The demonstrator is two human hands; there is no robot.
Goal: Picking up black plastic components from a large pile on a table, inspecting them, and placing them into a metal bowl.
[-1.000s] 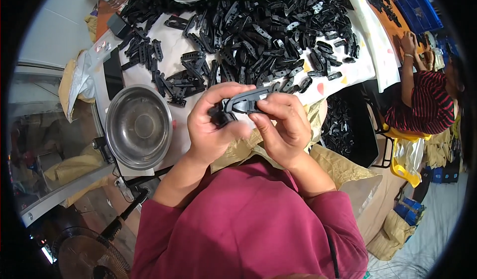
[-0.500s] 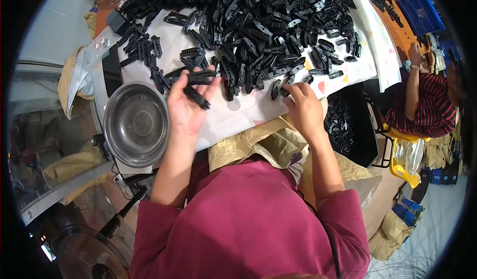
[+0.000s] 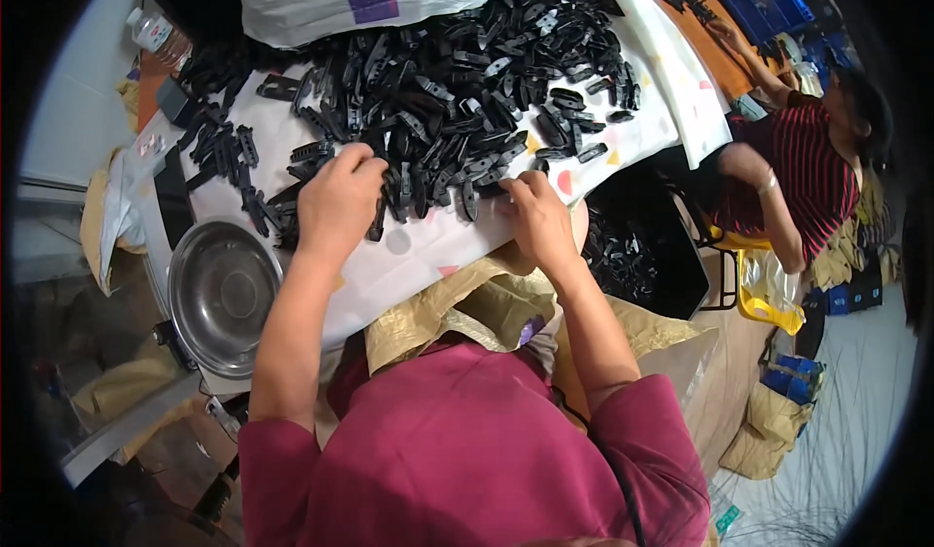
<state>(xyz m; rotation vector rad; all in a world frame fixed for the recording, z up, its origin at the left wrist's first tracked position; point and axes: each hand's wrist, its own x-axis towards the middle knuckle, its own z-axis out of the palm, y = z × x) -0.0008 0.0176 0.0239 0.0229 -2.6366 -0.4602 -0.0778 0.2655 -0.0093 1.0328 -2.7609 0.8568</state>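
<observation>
- Maroon shirt (image 3: 467, 440) nearest, forearms stretched over white cloth (image 3: 375, 279).
- Right hand (image 3: 541, 218): fingers bent at the pile's near edge, much as before; cannot tell if gripping.
- Left hand (image 3: 339, 200): earlier palm-up with pieces; now palm-down, fingers curled at the pile. Grip hidden.
- Black pieces (image 3: 443, 124): heaped beyond and between the hands.
- White bag (image 3: 292, 7): behind the heap, showing more now.
- Co-worker (image 3: 803, 172), far right: one hand now drawn in.

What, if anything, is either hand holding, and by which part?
It cannot be told: the left hand and right hand are at the black parts, but any hold is unclear.
</observation>
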